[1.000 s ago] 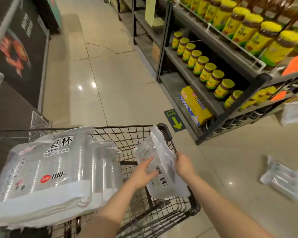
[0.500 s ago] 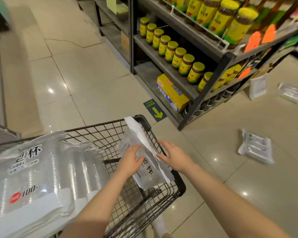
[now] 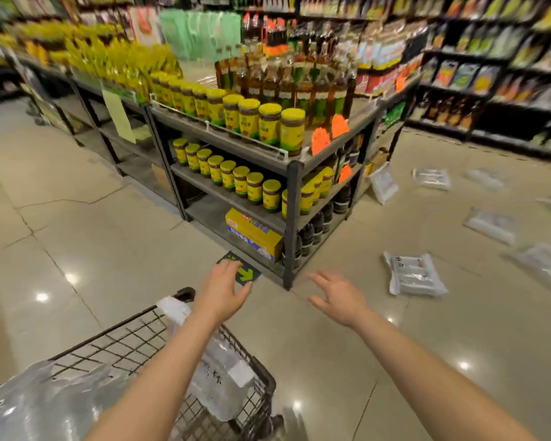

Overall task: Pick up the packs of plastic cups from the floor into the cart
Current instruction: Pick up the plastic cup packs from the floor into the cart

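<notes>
Hands are both free now, so I judge this the gap between one pack and the next: a pack of cups (image 3: 217, 374) stands propped inside the cart (image 3: 258, 367), under my left forearm, with more bagged packs (image 3: 45, 405) piled toward the near left corner.

My left hand (image 3: 223, 291) hovers above the cart's far rim, fingers relaxed and slightly spread, holding nothing and touching nothing that I can see. My right hand (image 3: 337, 300) is out past the cart over bare floor, palm down, fingers splayed wide, likewise empty.

Next target, as I read it, is the nearest pack on the floor (image 3: 414, 275), lying flat just beyond and to the right of my right hand, near the corner of the shelf unit (image 3: 291, 224). Reaching it calls for stepping or leaning right and stooping, then closing the fingers round the bag's edge. Further packs (image 3: 490, 222) lie scattered well beyond it.
</notes>
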`<state>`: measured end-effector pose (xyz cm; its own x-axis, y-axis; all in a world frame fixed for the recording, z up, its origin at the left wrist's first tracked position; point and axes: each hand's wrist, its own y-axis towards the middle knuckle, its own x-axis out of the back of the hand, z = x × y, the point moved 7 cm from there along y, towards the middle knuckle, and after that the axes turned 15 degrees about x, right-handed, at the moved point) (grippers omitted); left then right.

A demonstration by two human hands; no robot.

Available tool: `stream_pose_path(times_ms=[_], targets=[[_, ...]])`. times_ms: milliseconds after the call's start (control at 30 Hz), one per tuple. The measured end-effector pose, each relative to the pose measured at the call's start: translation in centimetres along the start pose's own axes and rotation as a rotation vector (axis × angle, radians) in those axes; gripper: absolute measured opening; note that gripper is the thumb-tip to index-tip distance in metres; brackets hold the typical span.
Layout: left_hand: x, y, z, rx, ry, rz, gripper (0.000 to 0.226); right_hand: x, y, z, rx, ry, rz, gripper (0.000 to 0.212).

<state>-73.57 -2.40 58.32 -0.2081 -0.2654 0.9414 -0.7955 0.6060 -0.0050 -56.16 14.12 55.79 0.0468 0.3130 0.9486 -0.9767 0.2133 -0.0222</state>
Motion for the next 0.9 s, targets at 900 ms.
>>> stream_pose_path(times_ms=[900], targets=[[-23.0, 8.3, -61.2, -0.606, 0.121, 0.195, 0.073, 16.9, -34.9, -52.5, -0.762, -0.054, -0.235, 0.065]])
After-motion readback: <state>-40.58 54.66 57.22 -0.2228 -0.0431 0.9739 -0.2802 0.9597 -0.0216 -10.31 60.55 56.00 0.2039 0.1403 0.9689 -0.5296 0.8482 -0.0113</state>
